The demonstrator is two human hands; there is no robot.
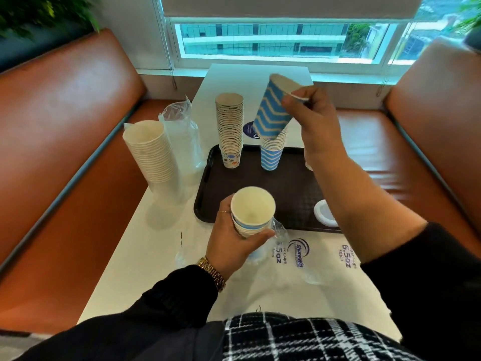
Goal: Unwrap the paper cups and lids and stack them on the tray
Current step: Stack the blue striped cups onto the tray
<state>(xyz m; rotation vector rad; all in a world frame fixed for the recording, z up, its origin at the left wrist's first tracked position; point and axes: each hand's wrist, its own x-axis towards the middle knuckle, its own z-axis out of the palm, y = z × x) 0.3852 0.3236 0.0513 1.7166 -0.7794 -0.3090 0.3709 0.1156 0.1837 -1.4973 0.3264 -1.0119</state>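
Note:
My right hand (316, 126) pinches the rim of a blue zigzag cup (273, 110), held tilted over the blue zigzag stack (272, 155) on the dark tray (291, 194). My left hand (234, 238) grips a short stack of blue-banded cups (252, 213) at the tray's near left corner, partly still in clear wrap (279, 234). A tall stack of patterned cups (229, 128) stands on the tray's far left. A white lid (324, 213) lies on the tray's right side, partly behind my right arm.
A stack of white cups (152, 152) in clear plastic leans on the white table's (145, 256) left edge, next to an opened clear sleeve (182, 131). Empty printed wrappers (312, 256) lie near me. Orange benches (65, 126) flank the table; a window is beyond.

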